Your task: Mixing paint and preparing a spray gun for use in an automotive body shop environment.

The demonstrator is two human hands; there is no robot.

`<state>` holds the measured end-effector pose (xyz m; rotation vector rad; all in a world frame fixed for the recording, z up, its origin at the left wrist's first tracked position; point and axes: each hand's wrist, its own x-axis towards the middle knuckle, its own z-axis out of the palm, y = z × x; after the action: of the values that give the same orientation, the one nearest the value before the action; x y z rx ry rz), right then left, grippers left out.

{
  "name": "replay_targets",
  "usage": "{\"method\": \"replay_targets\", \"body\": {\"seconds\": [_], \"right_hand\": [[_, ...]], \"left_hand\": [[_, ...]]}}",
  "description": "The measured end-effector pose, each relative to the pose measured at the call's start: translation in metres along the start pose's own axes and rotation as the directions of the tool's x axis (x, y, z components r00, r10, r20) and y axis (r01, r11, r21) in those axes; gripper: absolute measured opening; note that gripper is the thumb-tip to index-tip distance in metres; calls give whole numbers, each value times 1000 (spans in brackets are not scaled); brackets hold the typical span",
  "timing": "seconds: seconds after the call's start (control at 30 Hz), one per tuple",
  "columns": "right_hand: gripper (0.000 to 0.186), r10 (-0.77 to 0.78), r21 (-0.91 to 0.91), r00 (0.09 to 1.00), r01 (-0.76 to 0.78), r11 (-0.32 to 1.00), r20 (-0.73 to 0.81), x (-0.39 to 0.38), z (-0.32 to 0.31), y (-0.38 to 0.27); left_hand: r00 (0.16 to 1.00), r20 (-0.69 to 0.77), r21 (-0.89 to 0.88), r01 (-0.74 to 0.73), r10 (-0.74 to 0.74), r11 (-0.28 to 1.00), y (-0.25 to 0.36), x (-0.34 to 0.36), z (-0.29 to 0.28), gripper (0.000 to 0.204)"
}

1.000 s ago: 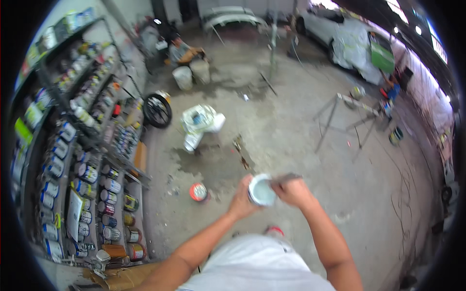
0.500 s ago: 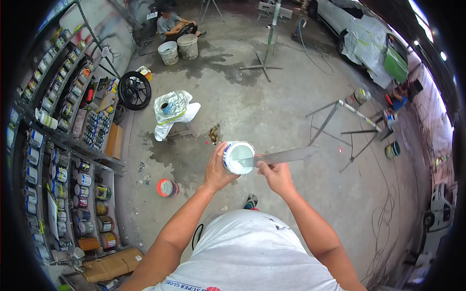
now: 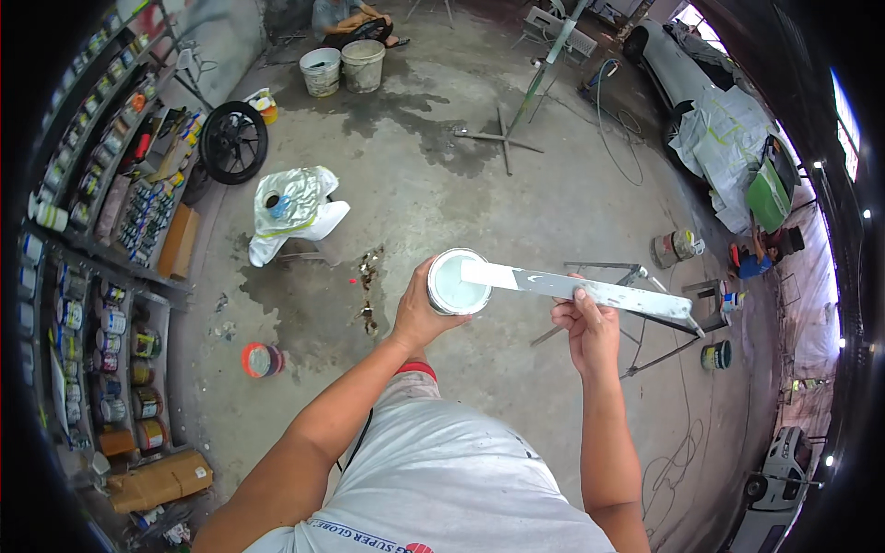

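Note:
My left hand (image 3: pixel 421 311) is wrapped round the side of an open paint can (image 3: pixel 431 300), which holds pale, whitish paint (image 3: pixel 458 288). Between the thumb and fingers of my right hand (image 3: pixel 588 323) is a long flat stirring stick (image 3: pixel 636 301). The stick is turned broad side up; its far end, coated in white, sits over the can's opening. Whether that tip dips into the paint or just rests over it, I cannot tell.
Shelves of cans (image 3: pixel 106 323) line the left. A foil-covered stool (image 3: pixel 300 207) and a red-rimmed bucket (image 3: pixel 262 359) stand on the floor. Metal stands (image 3: pixel 507 140) are ahead and right. A person (image 3: pixel 355 26) sits behind two buckets (image 3: pixel 363 66); a partly covered car (image 3: pixel 724 129) is far right.
My right hand has moved right, drawing the stick outward and turning its broad face up. Its white-coated end now shows. The can stays in my left hand, and the view has shifted.

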<state>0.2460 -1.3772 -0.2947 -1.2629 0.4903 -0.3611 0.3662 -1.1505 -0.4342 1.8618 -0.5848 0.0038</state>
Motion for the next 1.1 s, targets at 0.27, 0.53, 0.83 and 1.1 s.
{"method": "replay_targets", "body": {"seconds": [0.27,0.53,0.83,1.1], "right_hand": [[31,165,182,982,-179,967,88,178,-3,-4],[31,204,214,953,-253,944,226,336,34,-14],[33,203,97,831,-292,951,518,499,103,-40],[34,149,-25,413,-290,957,898,619,201,-105]], "left_hand": [[997,80,-88,-4,11,996,-24,147,21,114],[999,-14,-22,37,-38,999,-56,270,19,113],[945,-319,71,105,-78,992,-66,365,9,114],[713,-688,84,263,-135,961,3,417,8,113]]}}
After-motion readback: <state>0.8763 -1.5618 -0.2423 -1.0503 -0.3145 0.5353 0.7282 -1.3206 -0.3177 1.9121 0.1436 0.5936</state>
